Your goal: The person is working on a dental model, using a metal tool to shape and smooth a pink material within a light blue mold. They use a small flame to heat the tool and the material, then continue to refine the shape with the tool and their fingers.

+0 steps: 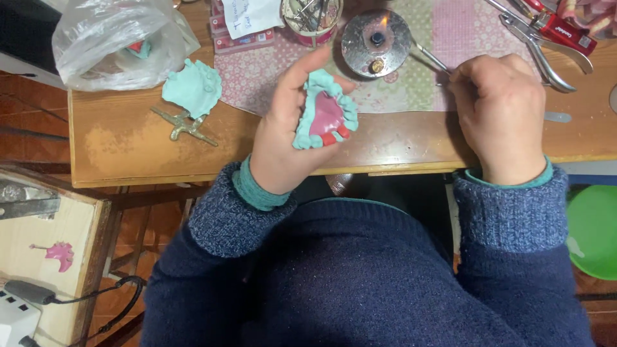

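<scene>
Left hand (289, 122) grips teal dental cast (324, 112); right hand (501, 109) holds metal tool (427, 56) near burner (376, 44).

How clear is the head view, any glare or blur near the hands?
Head view: warm, dim light; left hand and dental cast fairly sharp; right hand casts shadow on the table; flame glares on the burner; plastic bag shines.

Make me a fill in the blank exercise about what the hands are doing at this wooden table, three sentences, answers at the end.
1. The left hand holds a teal dental cast with a ____ wax plate inside it.
2. The right hand points a thin metal tool toward the small ____ on the round metal burner.
3. A second teal cast lies on the table, beside a clear ____ bag.

Missing words: pink; flame; plastic
</scene>
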